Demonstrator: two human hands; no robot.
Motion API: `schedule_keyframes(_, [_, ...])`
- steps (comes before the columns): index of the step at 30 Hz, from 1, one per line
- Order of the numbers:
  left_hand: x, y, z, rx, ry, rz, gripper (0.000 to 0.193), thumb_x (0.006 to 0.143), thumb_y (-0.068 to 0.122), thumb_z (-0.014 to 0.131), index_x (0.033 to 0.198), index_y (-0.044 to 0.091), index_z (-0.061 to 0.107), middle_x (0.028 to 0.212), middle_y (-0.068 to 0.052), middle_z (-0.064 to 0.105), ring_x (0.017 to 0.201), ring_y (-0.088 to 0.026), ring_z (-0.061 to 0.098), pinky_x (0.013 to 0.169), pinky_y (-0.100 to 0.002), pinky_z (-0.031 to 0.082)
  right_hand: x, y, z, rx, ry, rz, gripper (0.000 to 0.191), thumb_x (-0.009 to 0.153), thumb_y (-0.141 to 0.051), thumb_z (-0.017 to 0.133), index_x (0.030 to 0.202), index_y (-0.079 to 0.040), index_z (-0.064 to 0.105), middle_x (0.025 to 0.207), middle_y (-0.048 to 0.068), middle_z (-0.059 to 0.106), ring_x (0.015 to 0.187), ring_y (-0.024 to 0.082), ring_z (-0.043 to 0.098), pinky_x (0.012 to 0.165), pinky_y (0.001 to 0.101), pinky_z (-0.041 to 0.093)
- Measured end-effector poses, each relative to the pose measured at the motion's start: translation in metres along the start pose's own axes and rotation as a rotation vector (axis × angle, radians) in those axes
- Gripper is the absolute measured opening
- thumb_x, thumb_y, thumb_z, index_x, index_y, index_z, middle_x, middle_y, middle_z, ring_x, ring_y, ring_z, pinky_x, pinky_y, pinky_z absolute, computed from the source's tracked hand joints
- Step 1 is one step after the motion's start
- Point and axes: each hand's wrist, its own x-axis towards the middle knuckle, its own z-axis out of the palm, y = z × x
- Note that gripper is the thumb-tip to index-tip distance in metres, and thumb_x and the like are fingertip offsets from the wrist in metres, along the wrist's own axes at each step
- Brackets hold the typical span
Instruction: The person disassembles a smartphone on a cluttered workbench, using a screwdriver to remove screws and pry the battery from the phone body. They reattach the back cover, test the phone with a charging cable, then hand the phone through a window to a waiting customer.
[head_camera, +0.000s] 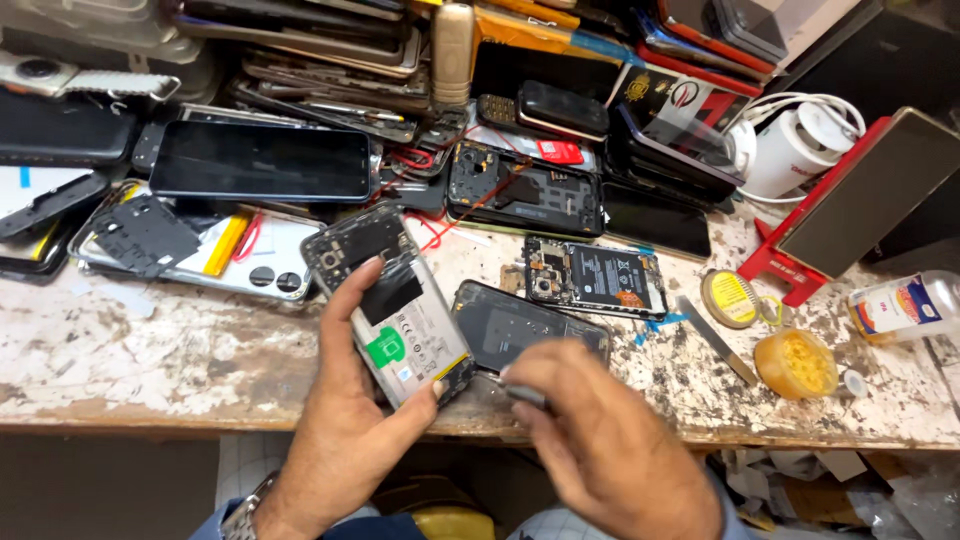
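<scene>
Left hand (345, 420) has its grip closed around the opened phone (395, 305), tilted above the tabletop (130, 350) edge; right hand (600, 440) pinches a thin tool (525, 393) at its four o'clock. A slip could gouge the battery, or drop the phone.

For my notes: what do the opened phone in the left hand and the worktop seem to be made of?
Opened phone: probably a plastic frame, matte black, with a glossy foil-wrapped battery bearing a green label. Worktop: looks like wood under white paint, worn to brown patches.
</scene>
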Motion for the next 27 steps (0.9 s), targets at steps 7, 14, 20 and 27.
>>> schedule_keyframes(7, [0.0, -0.001, -0.001, -0.051, -0.011, -0.036, 0.098, 0.079, -0.01, 0.065, 0.16, 0.017, 0.014, 0.145, -0.011, 0.048, 0.13, -0.019, 0.054, 0.107, -0.037, 0.046, -0.028, 0.015, 0.025, 0.252, 0.537, 0.221, 0.033, 0.092, 0.007, 0.073, 0.118, -0.005, 0.056, 0.111, 0.016, 0.072, 0.101, 0.024, 0.074, 0.086, 0.0343, 0.061])
schedule_keyframes(14, [0.0, -0.005, -0.001, 0.0, 0.05, -0.076, 0.091, 0.077, -0.008, 0.068, 0.153, 0.015, 0.025, 0.136, -0.011, 0.053, 0.121, -0.018, 0.06, 0.1, -0.036, 0.052, -0.05, 0.061, 0.022, 0.218, 0.761, 0.414, 0.032, 0.095, 0.006, 0.068, 0.119, 0.0, 0.049, 0.116, 0.016, 0.068, 0.1, 0.017, 0.07, 0.087, 0.0279, 0.06])
schedule_keyframes(20, [-0.004, -0.011, 0.001, 0.023, 0.106, -0.157, 0.074, 0.078, -0.004, 0.073, 0.144, 0.012, 0.042, 0.119, -0.009, 0.066, 0.103, -0.013, 0.068, 0.086, -0.03, 0.058, -0.048, 0.063, 0.031, 0.182, 0.666, 0.392, 0.029, 0.093, 0.006, 0.069, 0.116, -0.001, 0.052, 0.115, 0.015, 0.069, 0.106, 0.018, 0.07, 0.09, 0.0297, 0.06])
schedule_keyframes(27, [-0.005, -0.012, 0.002, 0.06, 0.09, -0.104, 0.065, 0.08, -0.003, 0.074, 0.139, 0.008, 0.049, 0.119, -0.008, 0.065, 0.103, -0.011, 0.068, 0.085, -0.028, 0.058, -0.028, 0.06, 0.035, 0.068, 0.555, 0.298, 0.026, 0.093, 0.004, 0.07, 0.114, -0.001, 0.054, 0.111, 0.013, 0.072, 0.105, 0.02, 0.073, 0.091, 0.0309, 0.06])
